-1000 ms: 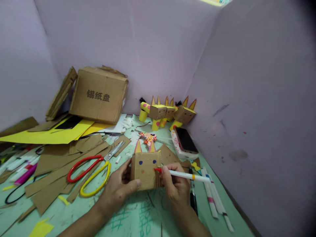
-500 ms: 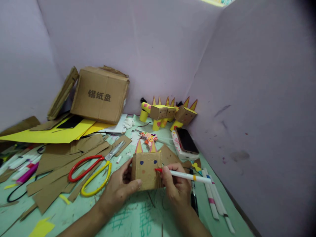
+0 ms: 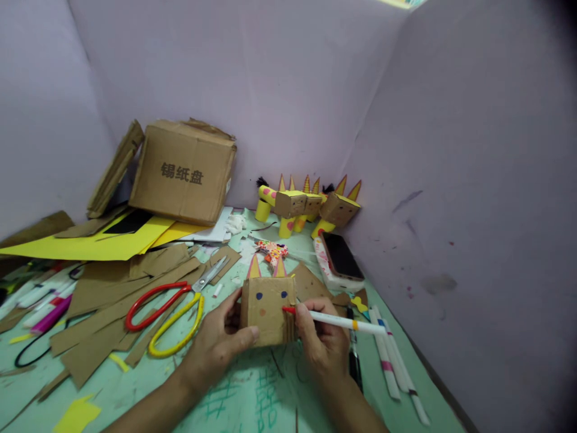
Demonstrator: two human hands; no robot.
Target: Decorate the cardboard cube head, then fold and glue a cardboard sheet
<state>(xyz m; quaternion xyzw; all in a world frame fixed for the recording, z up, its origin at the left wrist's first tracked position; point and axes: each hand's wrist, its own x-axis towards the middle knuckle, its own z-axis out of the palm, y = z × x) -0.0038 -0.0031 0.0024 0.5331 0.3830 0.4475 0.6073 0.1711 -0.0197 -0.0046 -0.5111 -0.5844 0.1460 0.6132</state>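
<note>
Boxy cardboard head (image 3: 271, 307) held by left hand (image 3: 222, 341); slim white marker (image 3: 337, 320) pinched by right hand (image 3: 323, 341).
Ridged edge is exposed at lower centre; scribbled green bench (image 3: 241, 415) is seen below.

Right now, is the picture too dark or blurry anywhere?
Head view: the top-right corner goes black; head view: pens near the left edge look soft and stretched; head view: the cardboard block is clear enough to show its dots, in soft light; head view: no strong glare on the phone.
</note>
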